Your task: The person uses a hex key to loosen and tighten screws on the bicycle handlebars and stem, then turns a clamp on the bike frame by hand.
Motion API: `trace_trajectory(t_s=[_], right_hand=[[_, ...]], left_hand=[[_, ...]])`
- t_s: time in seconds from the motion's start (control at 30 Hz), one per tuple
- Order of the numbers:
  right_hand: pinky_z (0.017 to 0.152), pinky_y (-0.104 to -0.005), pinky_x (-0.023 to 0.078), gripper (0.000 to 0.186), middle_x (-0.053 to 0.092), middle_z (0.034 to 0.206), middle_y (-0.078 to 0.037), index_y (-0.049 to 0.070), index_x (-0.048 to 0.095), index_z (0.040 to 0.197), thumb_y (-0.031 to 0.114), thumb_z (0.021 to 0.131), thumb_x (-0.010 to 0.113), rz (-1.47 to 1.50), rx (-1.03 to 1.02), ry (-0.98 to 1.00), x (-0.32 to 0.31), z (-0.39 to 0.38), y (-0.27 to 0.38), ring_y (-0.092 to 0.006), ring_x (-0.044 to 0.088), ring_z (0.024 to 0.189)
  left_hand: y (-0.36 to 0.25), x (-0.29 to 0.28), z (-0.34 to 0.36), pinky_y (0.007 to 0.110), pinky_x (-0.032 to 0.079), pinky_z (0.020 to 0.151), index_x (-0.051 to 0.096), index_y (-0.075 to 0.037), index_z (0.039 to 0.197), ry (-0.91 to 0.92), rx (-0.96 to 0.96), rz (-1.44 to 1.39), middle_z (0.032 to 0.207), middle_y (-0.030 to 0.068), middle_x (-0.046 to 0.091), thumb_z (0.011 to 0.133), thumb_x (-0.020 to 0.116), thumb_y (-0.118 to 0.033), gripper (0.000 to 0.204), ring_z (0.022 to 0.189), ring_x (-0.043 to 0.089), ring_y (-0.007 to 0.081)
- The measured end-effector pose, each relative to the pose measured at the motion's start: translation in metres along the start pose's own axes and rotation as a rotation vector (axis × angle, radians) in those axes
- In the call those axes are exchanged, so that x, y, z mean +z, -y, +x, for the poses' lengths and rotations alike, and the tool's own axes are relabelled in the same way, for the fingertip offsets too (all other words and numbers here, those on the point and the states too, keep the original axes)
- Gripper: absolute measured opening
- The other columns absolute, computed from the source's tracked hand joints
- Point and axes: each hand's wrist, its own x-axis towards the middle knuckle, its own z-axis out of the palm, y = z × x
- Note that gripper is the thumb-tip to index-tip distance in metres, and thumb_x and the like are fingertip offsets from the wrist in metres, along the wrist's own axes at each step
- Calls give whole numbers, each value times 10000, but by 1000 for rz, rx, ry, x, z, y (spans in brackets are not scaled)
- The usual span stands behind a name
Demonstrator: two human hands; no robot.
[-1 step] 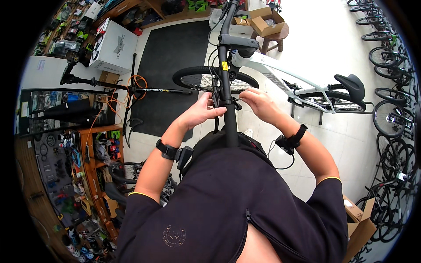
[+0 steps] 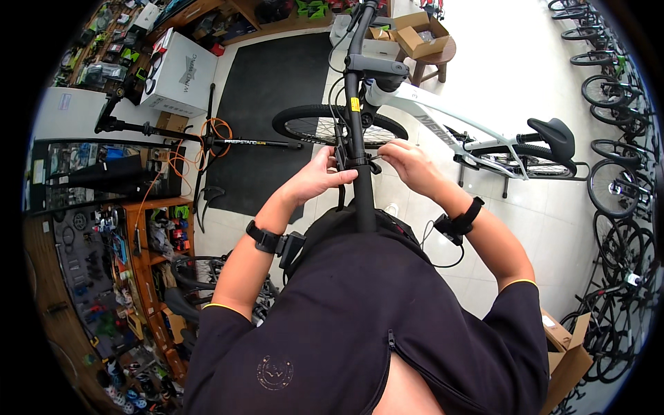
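A black handlebar (image 2: 353, 104) of a white bicycle (image 2: 429, 114) runs toward my body, its dark grip (image 2: 364, 197) nearest me. My left hand (image 2: 325, 176) closes around the brake lever (image 2: 340, 149) beside the bar, thumb pressed near the inner end of the grip. Some of its fingers are hidden behind the lever. On the bar's right side my right hand (image 2: 409, 164) pinches a thin hex key (image 2: 376, 158), its tip against the small black clamp (image 2: 368, 164). The key is mostly covered by the fingers.
The front wheel (image 2: 304, 121) lies beyond my hands, over a dark mat (image 2: 266, 83). To the left are a repair stand (image 2: 207, 142) and an orange hose (image 2: 220, 128). A stool (image 2: 443, 61) bears an opened carton (image 2: 420, 38). Parked bicycles (image 2: 612, 180) line the right side.
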Motion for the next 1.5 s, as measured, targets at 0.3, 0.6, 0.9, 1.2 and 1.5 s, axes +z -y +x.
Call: trace_trajectory(t_s=[0.3, 0.6, 0.9, 1.2, 1.5], right_hand=[[744, -395, 511, 123, 637, 938, -139, 12, 633, 1028, 66, 918, 639, -95, -108, -83, 4, 4, -12, -324, 626, 880], [713, -399, 523, 62, 620, 787, -79, 68, 630, 926, 98, 871, 630, -335, -50, -109, 10, -3, 9, -290, 629, 826], [586, -363, 531, 103, 671, 736, -90, 37, 643, 948, 122, 938, 586, -13, 436, -56, 21, -2, 32, -266, 651, 634], [591, -314, 549, 242, 668, 847, -131, -64, 563, 1167, 66, 971, 508, 427, 785, -58, 11, 3, 61, -174, 677, 672], [881, -366, 496, 586, 581, 1053, -125, -79, 579, 1174, 306, 762, 739, -828, -214, 542, -13, 22, 90, -262, 585, 1017]], left_hand=[[13, -2, 13, 314, 502, 886, 478, 63, 1233, -20, 31, -32, 1125, 146, 611, 781, 860, -314, 702, 1021, 594, 167], [2, 0, 11, 278, 511, 785, 608, 38, 1059, -54, -4, -31, 942, 68, 664, 732, 894, -291, 545, 856, 625, 123], [6, -1, 12, 277, 509, 735, 621, 31, 1020, -35, 16, 16, 910, 63, 653, 723, 898, -308, 528, 817, 611, 119], [-5, -2, 11, 255, 513, 709, 616, 19, 1035, 30, 104, 38, 911, 48, 654, 753, 879, -285, 491, 786, 604, 100], [-4, -26, 16, 316, 524, 818, 721, -40, 1035, 251, 103, 186, 964, 60, 729, 750, 857, -269, 391, 866, 667, 150]])
